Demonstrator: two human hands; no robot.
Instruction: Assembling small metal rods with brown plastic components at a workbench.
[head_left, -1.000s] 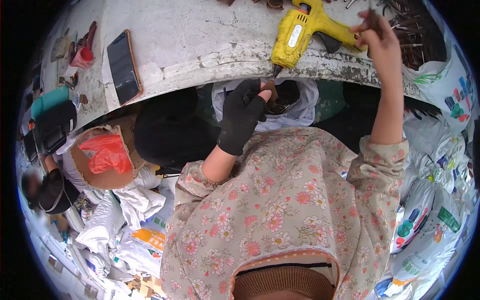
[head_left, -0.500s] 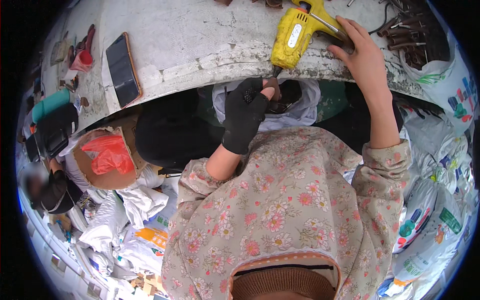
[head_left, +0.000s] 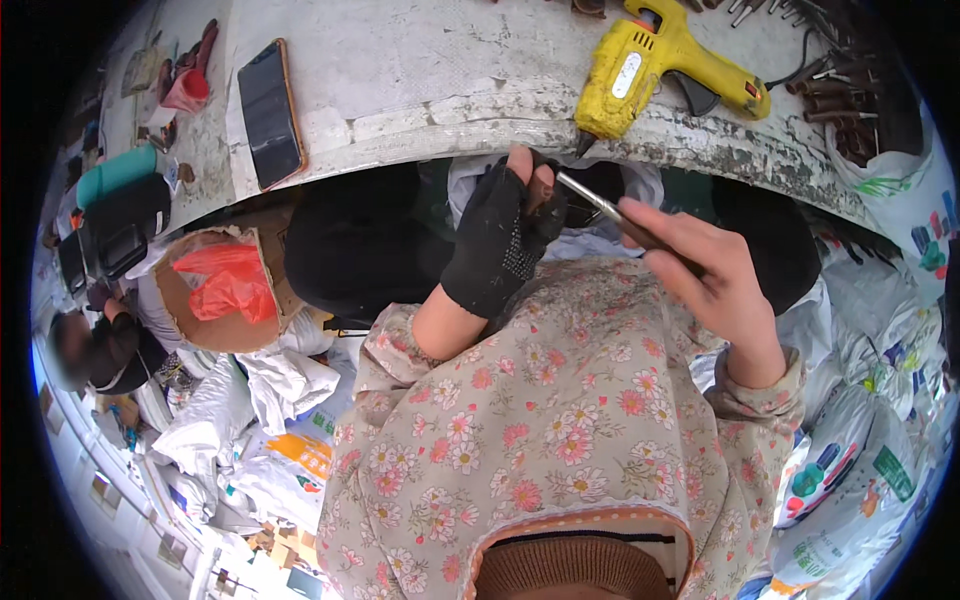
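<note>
My left hand (head_left: 497, 238), in a black fingerless glove, is closed round a small brown piece (head_left: 540, 196) at the table's front edge. Bare fingertips show at its top, and most of the piece is hidden. Between the fingers of my right hand (head_left: 718, 275) is a slim metal rod (head_left: 592, 194) with a dark brown handle-like end. The rod's tip points at my left fingers; whether it touches the brown piece I cannot tell. A yellow glue gun (head_left: 622, 82) lies on the table just beyond, its dark nozzle facing the edge.
Several brown-sleeved metal rods (head_left: 845, 105) lie at the table's right end beside a white plastic bag (head_left: 890, 170). A phone (head_left: 271, 115) rests on the left. An open white bag (head_left: 597, 243) sits below the edge. Another person (head_left: 115, 345) is at far left, near a carton (head_left: 170, 300).
My right hand has left the glue gun's handle and come down toward me, now gripping the metal rod. The gun lies free on the table. My left hand stays near the edge with the brown piece.
</note>
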